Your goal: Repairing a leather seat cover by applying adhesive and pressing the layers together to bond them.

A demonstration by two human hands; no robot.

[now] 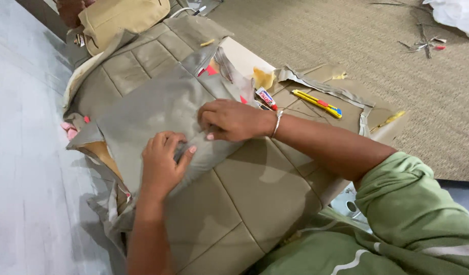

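Observation:
A loose sheet of grey-tan leather-like cover lies over a stitched, padded seat cushion. My left hand presses flat on the sheet's near edge, fingers bent. My right hand, with a thin metal bangle at the wrist, pinches the same edge just beside it. Both hands meet at a fold in the sheet. My sleeve is green.
A small glue tube and a yellow utility knife lie on cut cover pieces to the right. Yellow foam shows beneath. Pink scraps sit at the left edge. Beige carpet with offcuts lies beyond. Another person's hand holds tan material at top left.

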